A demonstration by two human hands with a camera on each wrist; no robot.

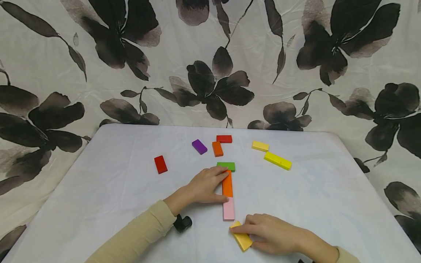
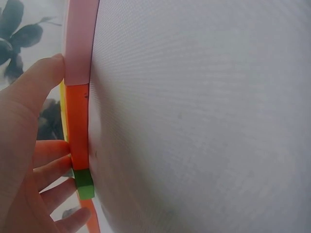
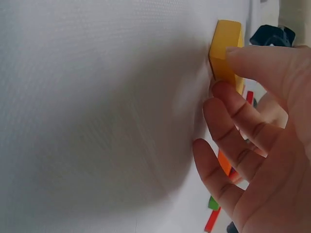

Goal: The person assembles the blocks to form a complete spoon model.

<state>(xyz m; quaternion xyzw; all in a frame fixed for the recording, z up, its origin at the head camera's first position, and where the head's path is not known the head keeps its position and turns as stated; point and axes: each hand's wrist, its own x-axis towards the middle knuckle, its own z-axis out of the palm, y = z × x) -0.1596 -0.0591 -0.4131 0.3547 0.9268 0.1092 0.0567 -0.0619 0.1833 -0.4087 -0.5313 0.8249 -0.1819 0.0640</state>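
A green block lies crosswise at the far end of a long orange block, and a pink block continues the line toward the near side. My left hand rests on this row. Its thumb touches near the joint of pink and orange, while its fingertips reach the orange and green blocks, as the left wrist view also shows. Just below the pink block, my right hand pinches a golden-yellow block between thumb and forefinger. That block sits at a slant on the table, apart from the pink one.
Toward the back lie a red block, a short orange block and a purple block. Another red block is at left. Two yellow blocks sit at right. A flowered cloth hangs behind the white table.
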